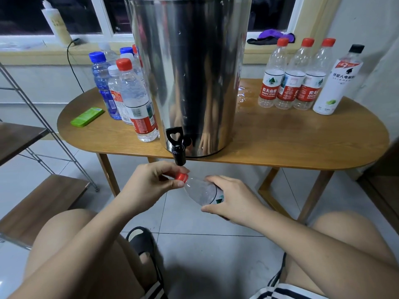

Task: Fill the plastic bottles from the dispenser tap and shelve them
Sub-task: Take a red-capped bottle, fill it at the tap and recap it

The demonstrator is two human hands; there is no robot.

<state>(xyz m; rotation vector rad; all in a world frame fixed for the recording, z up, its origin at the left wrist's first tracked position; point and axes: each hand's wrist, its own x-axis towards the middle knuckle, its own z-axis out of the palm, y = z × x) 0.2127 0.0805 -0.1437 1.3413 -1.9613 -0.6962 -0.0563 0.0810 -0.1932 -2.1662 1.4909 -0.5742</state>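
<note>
gripping one bottle (199, 190): left hand (149, 182), right hand (233, 197)

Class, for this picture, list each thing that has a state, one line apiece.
held bottle, tilted, capped, below the tap.
red cap, on the held bottle, pinched by left grip.
right grip, wrapped round held bottle.
tap, no water running.
three red-capped bottles, upright, capped.
table, wet patch beside dispenser.

The red label of the nearest-left red-capped bottle (269, 91), far right on the table (280, 143), is displaying "农夫山泉" and "NONGFU SPRING". The white bottle (338, 83) beside it is showing "外星人"; its further characters are unclear. Print on the left-hand bottles (138, 117) is proving illegible.
</note>
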